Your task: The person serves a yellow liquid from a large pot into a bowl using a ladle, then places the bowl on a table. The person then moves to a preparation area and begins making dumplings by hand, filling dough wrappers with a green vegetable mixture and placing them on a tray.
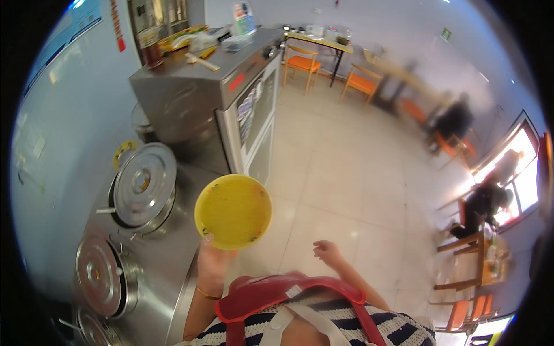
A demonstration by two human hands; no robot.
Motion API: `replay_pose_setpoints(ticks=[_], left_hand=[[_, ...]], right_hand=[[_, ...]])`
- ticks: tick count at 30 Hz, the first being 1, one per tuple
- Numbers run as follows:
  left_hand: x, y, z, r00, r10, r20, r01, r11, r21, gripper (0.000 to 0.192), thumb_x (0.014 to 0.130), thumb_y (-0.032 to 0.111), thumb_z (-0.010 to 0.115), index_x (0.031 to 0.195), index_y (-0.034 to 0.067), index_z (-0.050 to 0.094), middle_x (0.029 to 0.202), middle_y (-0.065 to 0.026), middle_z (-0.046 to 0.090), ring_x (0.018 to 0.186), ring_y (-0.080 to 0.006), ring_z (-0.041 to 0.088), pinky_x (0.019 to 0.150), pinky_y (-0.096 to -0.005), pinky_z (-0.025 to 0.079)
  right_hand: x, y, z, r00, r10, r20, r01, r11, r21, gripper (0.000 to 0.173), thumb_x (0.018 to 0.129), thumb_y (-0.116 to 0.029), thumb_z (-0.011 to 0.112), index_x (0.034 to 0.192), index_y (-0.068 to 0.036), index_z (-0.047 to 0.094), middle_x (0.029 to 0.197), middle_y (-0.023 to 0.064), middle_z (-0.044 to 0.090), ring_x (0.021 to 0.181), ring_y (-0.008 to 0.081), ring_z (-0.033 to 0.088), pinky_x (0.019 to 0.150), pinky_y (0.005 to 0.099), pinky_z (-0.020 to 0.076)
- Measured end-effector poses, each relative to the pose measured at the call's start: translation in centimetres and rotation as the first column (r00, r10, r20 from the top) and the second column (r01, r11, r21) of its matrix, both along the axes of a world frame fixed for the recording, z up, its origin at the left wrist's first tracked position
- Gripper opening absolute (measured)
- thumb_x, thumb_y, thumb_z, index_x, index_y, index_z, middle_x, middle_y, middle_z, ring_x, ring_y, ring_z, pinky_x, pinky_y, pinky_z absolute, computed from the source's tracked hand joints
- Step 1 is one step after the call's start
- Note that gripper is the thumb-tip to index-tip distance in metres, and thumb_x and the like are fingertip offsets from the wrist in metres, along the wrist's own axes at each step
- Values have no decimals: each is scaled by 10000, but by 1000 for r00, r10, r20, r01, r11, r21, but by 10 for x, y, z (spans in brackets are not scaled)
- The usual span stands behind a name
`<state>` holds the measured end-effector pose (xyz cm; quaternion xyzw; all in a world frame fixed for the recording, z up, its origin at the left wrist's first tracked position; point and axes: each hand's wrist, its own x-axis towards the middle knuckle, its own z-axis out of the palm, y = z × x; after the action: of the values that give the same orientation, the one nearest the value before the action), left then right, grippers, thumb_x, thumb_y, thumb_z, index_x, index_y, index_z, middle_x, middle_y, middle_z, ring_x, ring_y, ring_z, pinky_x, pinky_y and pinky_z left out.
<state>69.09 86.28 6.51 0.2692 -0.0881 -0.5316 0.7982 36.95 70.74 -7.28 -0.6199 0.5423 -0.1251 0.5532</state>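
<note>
My left hand [212, 259], blurred, is shut on the near edge of a round yellow plate [233, 212]. The plate is held up beside the steel counter [173, 264], its inner face towards me with small printed marks near the rim. Part of the hand is hidden behind the plate. To the right, over the tiled floor, my right hand [328, 254] hangs in the air with loosely bent fingers and nothing visible in it. Left of the plate stands a steel pot whose lid [145, 185] sits tilted. A second lidded pot [98, 277] is nearer to me.
Beyond the pots rises a steel cabinet [181, 82] with a jar [151, 49] of dark red contents on top. Another lidded pot [93, 328] stands at lower left. Orange-seated chairs [303, 62] and tables line the far and right sides. People [480, 203] sit at right.
</note>
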Motion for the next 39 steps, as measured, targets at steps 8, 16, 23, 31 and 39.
replay_pose_setpoints(ticks=[8,16,23,31,39], left_hand=[[-12,-165,-19,973,-231,3,231,973,7,436,865,238,570,1256,72,473,1233,-77,560,1137,-255,524,961,-419,427],[1,-335,-10,891,-451,40,449,892,60,475,880,258,564,1288,65,419,1285,-88,495,1175,-253,476,975,-421,408],[1,-478,4,863,-502,66,496,864,88,503,878,291,569,1296,62,407,1276,-85,497,1180,-251,469,987,-426,395],[-16,-641,6,914,-399,79,395,917,60,481,876,311,562,1275,74,436,1279,-74,510,1173,-232,488,951,-378,428],[-3,-812,15,967,-250,50,247,967,56,461,869,316,586,1240,66,472,1244,-77,540,1143,-231,512,907,-369,464]], right_hand=[[6,-81,1,966,-198,165,195,980,37,370,796,-134,583,1134,15,579,876,84,659,749,146,634,645,274,502],[-16,-155,-24,859,-506,74,496,860,122,350,801,-74,597,1129,46,569,846,116,649,694,173,642,579,279,508],[-65,-175,-70,775,-615,-146,632,759,160,351,750,-43,620,1089,46,595,801,120,654,652,190,653,550,290,527],[-137,-325,-130,695,-685,-220,719,650,247,309,741,-17,620,1046,32,614,777,134,656,632,215,649,527,307,527],[-90,-660,-37,848,-517,-117,526,849,50,354,764,-17,560,1114,28,579,788,103,638,610,155,627,484,261,485]])
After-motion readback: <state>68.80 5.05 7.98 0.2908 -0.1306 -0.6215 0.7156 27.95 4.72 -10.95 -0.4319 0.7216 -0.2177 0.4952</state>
